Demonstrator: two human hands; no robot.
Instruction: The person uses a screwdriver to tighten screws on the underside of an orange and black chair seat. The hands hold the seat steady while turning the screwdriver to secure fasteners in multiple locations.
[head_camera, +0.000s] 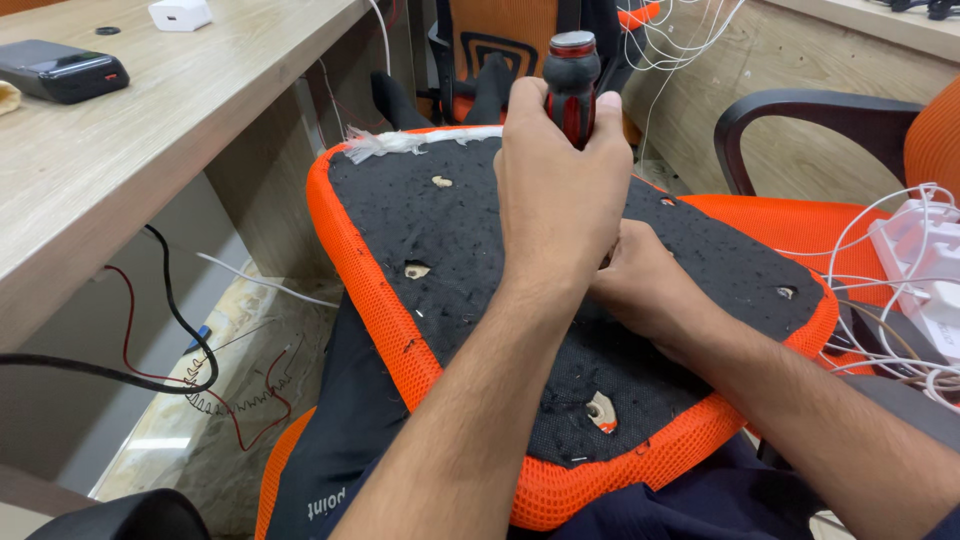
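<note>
We look down at an upturned seat (470, 260) resting across our lap, its black fabric underside facing up and an orange mesh edge running all around. Nearest us, at six o'clock, both forearms reach in from the bottom of the view.

Our left hand (560, 195) sits at the centre of the seat, fingers wrapped tight round the black and red handle of a screwdriver (572, 85), which stands upright with its cap toward twelve o'clock. Our right hand (650, 285) lies just beside it at three o'clock, touching the left wrist and pressed onto the black fabric; its fingers are hidden under the left hand, so we cannot tell whether they grip anything.

Small mounting holes (600, 410) dot the underside, one near six o'clock, others toward nine and eleven. Frayed white fabric (400, 142) hangs at the seat's far edge at eleven o'clock.

At nine o'clock, red and black wires (170, 330) trail down below a wooden desk (150, 130). On the desk at ten o'clock lie a black box (62, 70) and a white charger (180, 14). At three o'clock an orange chair (800, 215) stands near, with white cables (900, 290) heaped on it. Another orange chair back (500, 40) shows at twelve o'clock.
</note>
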